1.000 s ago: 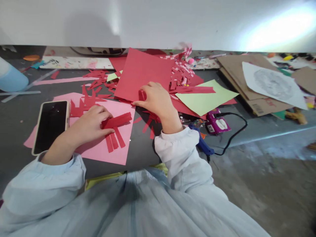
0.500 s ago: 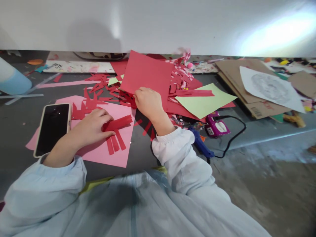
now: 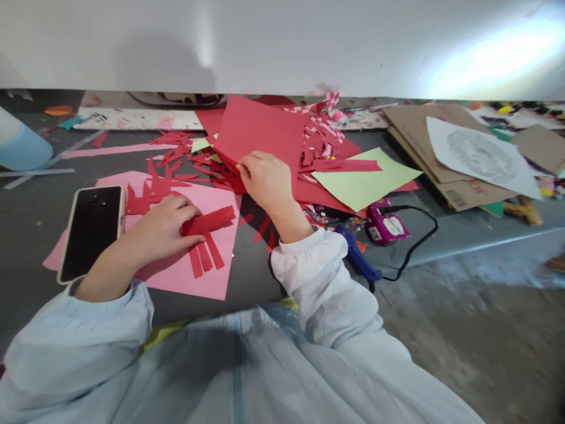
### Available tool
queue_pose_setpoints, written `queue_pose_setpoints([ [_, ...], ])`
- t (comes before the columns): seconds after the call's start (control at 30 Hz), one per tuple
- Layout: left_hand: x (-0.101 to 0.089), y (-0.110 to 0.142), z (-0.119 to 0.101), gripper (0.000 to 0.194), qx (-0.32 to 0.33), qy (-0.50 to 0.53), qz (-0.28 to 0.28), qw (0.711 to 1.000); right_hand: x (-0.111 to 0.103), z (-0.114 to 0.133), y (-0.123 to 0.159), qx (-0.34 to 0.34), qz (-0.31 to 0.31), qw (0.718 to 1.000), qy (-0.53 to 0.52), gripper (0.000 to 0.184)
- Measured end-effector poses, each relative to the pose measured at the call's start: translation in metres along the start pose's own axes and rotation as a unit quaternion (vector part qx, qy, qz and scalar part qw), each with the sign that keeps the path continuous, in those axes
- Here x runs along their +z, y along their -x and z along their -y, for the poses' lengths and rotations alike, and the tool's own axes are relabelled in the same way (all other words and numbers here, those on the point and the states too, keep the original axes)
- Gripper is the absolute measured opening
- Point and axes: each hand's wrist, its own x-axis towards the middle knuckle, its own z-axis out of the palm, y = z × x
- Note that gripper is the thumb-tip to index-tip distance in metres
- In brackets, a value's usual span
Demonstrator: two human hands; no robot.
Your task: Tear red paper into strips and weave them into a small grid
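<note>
My left hand (image 3: 165,227) is closed around the left end of a red paper strip (image 3: 216,218) with narrower strips fanning out below it, over a sheet of pink paper (image 3: 189,282). Further right, my right hand (image 3: 268,181) pinches the lower left part of a large red paper sheet (image 3: 260,126), which tilts above a heap of red scraps (image 3: 176,156). Its fingertips are partly hidden. A spiky red paper cutout (image 3: 152,189) lies on the pink sheet just beyond my left hand.
A phone (image 3: 91,229) lies left of my left hand. Right of my right arm are a blue glue gun (image 3: 359,256) with a black cord, a purple box (image 3: 388,225) and green paper (image 3: 366,182). Cardboard (image 3: 441,153) with a drawing (image 3: 481,154) lies further right.
The top edge of the red sheet has tipped slightly down and left, and my right fingers have shifted a little at its edge. My left hand stays on the strip.
</note>
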Motion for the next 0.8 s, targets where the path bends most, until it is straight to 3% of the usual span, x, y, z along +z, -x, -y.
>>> queue_pose_setpoints([
  [0.2, 0.000, 0.000, 0.001, 0.046, -0.011, 0.008, -0.007, 1.000, -0.010, -0.005, 0.005, 0.033, -0.102, 0.993, -0.052, 0.036],
  [0.4, -0.004, 0.001, -0.004, 0.046, -0.013, -0.012, 0.008, 1.000, -0.006, 0.010, 0.003, -0.091, 0.019, 0.991, -0.093, 0.033],
  [0.57, -0.007, 0.001, -0.009, 0.046, -0.028, -0.018, 0.019, 0.999, -0.001, 0.020, -0.001, -0.152, 0.100, 0.978, -0.102, 0.036],
  [0.7, -0.004, 0.001, -0.002, 0.045, -0.016, -0.006, 0.006, 1.000, -0.018, 0.014, 0.003, -0.157, 0.125, 0.977, -0.073, 0.033],
  [0.8, 0.000, 0.000, 0.005, 0.043, 0.010, -0.004, -0.004, 1.000, -0.040, -0.004, 0.006, -0.115, 0.108, 0.987, -0.019, 0.030],
])
